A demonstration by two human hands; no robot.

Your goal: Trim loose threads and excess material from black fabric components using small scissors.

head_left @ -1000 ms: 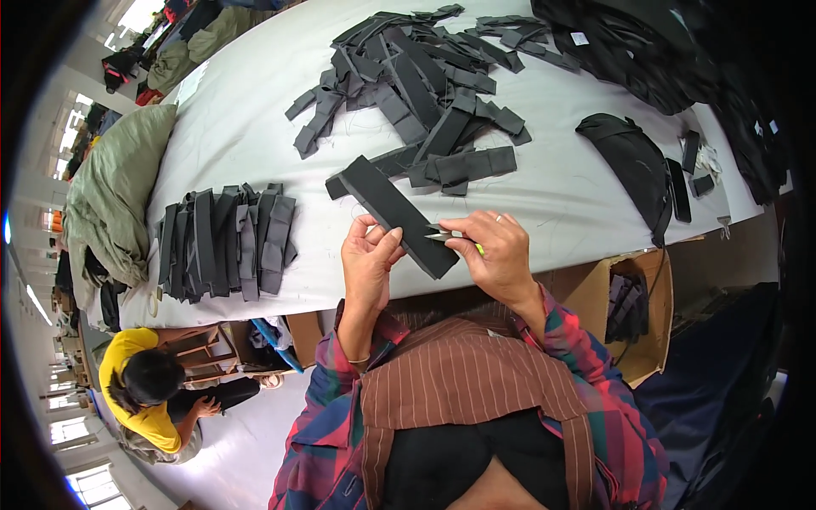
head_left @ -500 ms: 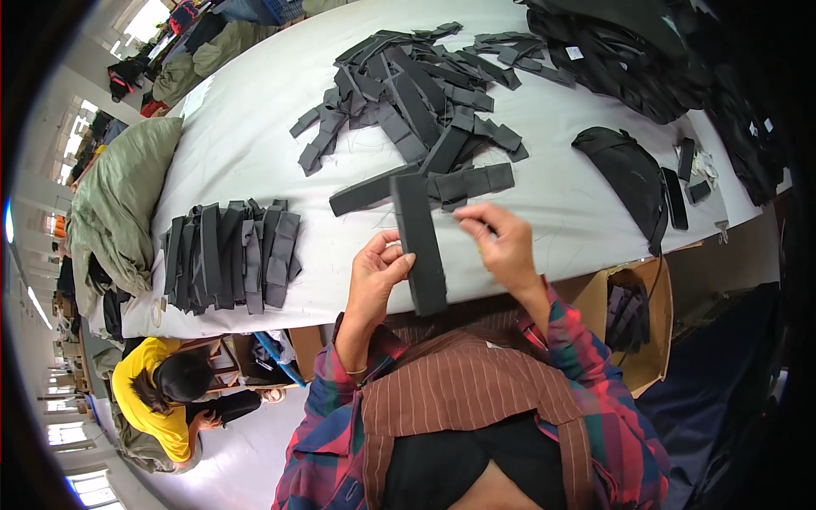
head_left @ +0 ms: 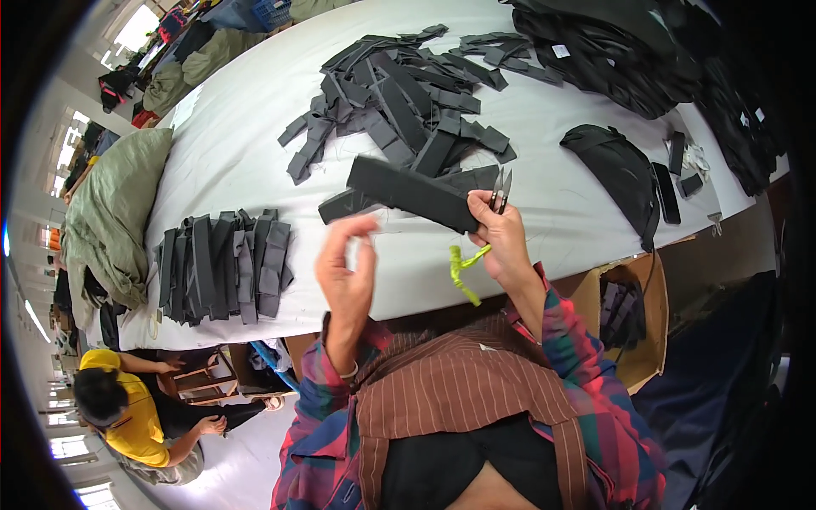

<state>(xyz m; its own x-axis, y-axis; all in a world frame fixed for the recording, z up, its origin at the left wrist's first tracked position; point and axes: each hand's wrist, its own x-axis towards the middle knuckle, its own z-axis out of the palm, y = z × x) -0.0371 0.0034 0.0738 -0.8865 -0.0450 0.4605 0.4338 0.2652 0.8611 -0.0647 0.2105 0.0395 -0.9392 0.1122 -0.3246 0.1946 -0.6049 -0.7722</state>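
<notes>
My right hand (head_left: pixel 501 234) pinches one end of a dark grey fabric strip (head_left: pixel 410 194), which slants up to the left over the table. The same hand also holds small thread snips (head_left: pixel 501 189), blades pointing away from me. A yellow-green cloth tie (head_left: pixel 461 270) dangles beside that palm. My left hand (head_left: pixel 347 268), slightly blurred, is open and empty, its thumb and fingers apart, just nearer than the strip's left part. Beyond the held strip lies a loose heap of similar strips (head_left: pixel 395 98). To the left sits a neater row of strips (head_left: pixel 223 268).
A black curved fabric piece (head_left: pixel 614 174) and a phone (head_left: pixel 665 194) lie at the right. Black garments (head_left: pixel 612 59) pile up at the far right. A cardboard box (head_left: pixel 654 314) stands below the table edge. At the lower left sits a person in yellow (head_left: pixel 140 425).
The strip has passed from my left hand to my right and swung from upright to slanting. My left hand has let go and moved left. Snips and tie now show; the seated person has shifted.
</notes>
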